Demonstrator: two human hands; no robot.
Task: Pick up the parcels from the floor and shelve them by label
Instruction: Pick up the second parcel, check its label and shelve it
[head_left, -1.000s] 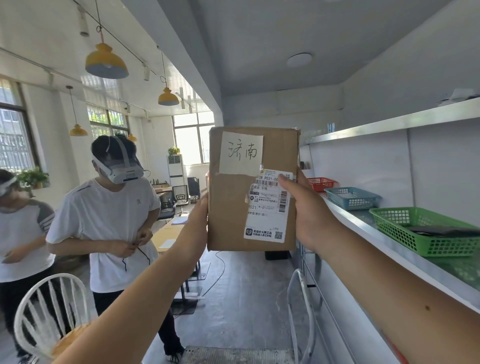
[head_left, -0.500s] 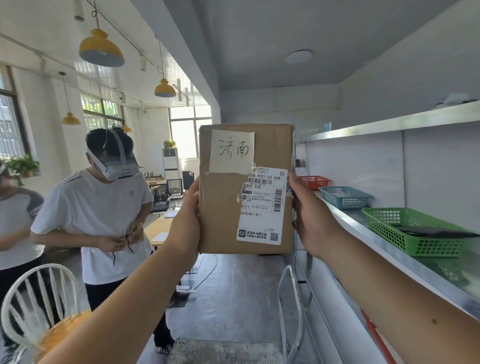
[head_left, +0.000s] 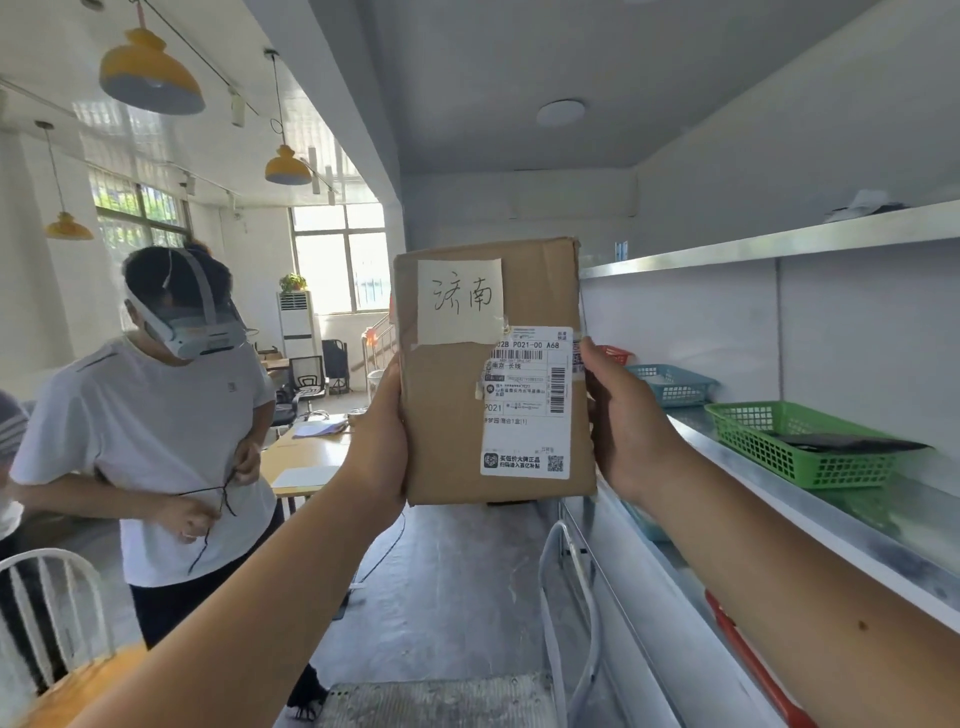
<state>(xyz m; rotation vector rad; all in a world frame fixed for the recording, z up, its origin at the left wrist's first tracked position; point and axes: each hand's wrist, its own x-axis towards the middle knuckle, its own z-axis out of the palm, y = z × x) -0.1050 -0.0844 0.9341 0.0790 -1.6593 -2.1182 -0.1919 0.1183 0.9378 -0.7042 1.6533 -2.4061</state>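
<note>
Left hand (head_left: 379, 441) and right hand (head_left: 626, 421) clamped on opposite long edges of brown cardboard parcel (head_left: 493, 374), upright at chest height in mid-air, as half a second ago; grip unchanged, parcel now tilted slightly clockwise and nearer room centre. Front face: handwritten paper slip (head_left: 460, 301) taped at top, printed shipping label (head_left: 527, 402) with barcodes and QR code below, corners dented. Green basket (head_left: 795, 441) on shelf (head_left: 810, 519) to the right, apart from parcel.
</note>
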